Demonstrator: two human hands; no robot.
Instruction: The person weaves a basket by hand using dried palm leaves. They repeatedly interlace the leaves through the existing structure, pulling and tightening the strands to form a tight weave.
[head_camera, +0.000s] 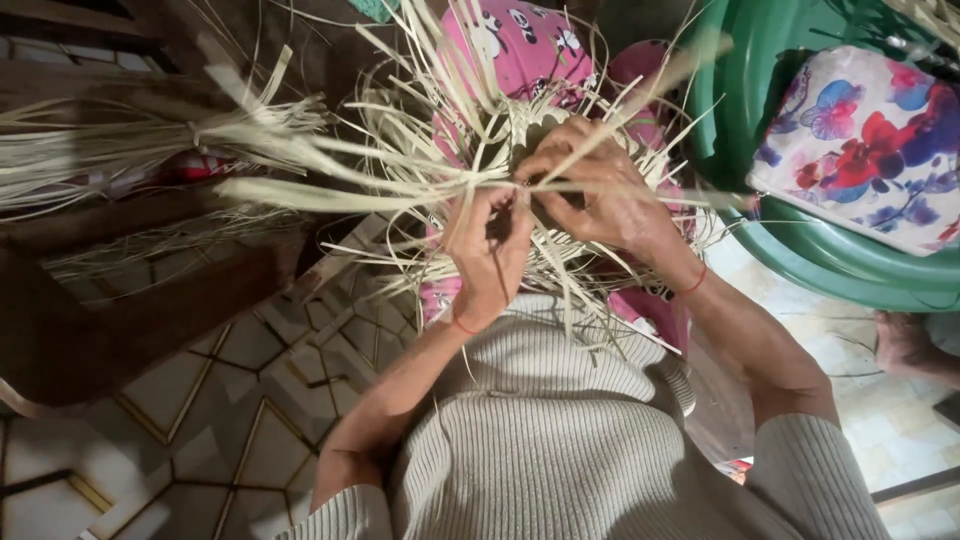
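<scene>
Patterned floor tiles (200, 400) below; mid-weave, left hand (490, 255) pinches a pale strip, right hand (600, 190) at 2 o'clock clamps the woven straw piece (470, 150). Tucking next needs firm tension.

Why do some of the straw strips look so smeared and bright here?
Head view: the pale straw strips nearest the lens are blurred and washed out by light; the left hand and right hand look sharper; the wooden furniture at left sits in shadow.
</scene>
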